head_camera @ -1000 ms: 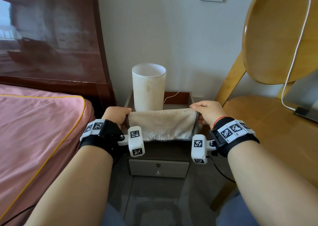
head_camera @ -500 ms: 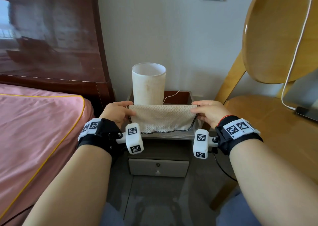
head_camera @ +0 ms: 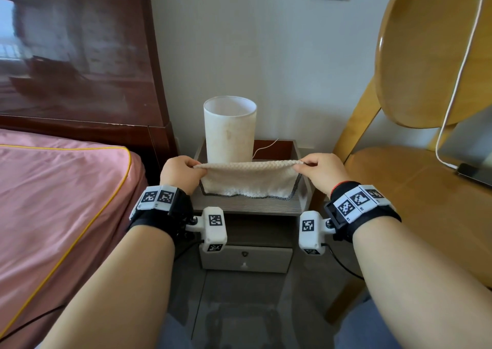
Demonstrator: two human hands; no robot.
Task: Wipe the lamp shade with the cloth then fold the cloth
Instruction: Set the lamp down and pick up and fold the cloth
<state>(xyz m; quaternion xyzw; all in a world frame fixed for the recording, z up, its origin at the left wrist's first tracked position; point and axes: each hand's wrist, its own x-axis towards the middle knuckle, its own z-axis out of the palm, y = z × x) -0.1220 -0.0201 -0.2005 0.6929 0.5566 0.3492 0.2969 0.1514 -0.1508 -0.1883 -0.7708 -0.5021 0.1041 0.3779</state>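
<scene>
At nine o'clock we see the bed point(head_camera: 53, 202) with its pink cover, its dark headboard point(head_camera: 80, 56) behind; at three o'clock stands a wooden chair point(head_camera: 426, 162), a phone point(head_camera: 475, 174) on its seat with a white cable point(head_camera: 463, 64) running up. Between them, at twelve, sits the nightstand point(head_camera: 247, 207), hemmed close on both sides, with bare tabletop along its front edge. The lamp shade point(head_camera: 229, 130) stands upright at its back. Just before it hangs the cloth point(head_camera: 247, 179), folded over, lower edge resting on the tabletop. Our left hand point(head_camera: 181, 171) and right hand point(head_camera: 323, 171) each pinch an upper corner, stretching it taut.
</scene>
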